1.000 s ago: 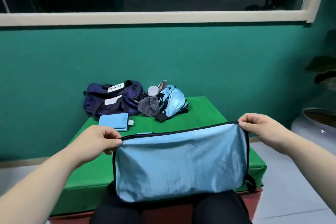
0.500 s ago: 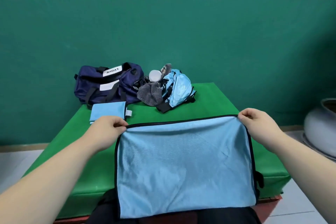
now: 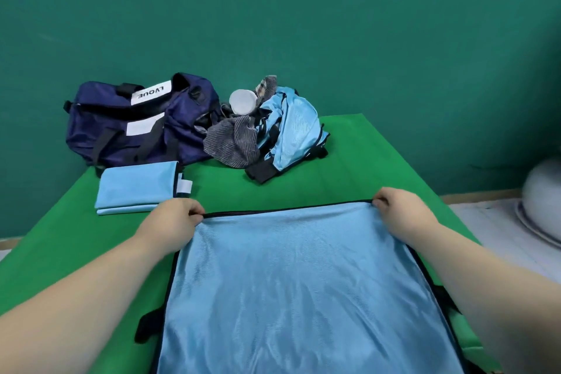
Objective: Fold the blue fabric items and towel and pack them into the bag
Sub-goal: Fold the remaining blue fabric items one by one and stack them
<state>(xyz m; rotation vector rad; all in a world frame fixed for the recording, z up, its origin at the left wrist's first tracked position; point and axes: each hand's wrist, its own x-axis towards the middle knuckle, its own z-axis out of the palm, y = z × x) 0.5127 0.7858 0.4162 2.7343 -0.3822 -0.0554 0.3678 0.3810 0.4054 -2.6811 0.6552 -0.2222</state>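
A light blue fabric item (image 3: 300, 282) with black edging lies spread flat on the green mat (image 3: 358, 167) in front of me. My left hand (image 3: 173, 218) pinches its far left corner and my right hand (image 3: 397, 209) pinches its far right corner. A folded blue fabric item (image 3: 136, 191) rests to the far left. Behind it stands the navy duffel bag (image 3: 136, 124). A crumpled blue fabric item (image 3: 291, 127) and a grey striped towel (image 3: 230, 143) are heaped to the bag's right.
A white round object (image 3: 243, 101) sits atop the heap. The green wall (image 3: 273, 24) rises right behind the mat. A pale rounded vessel (image 3: 543, 200) stands on the tiled floor at the right.
My hands have lowered the blue fabric from hanging in front of me onto the mat, stretching it flat. My view has tilted downward.
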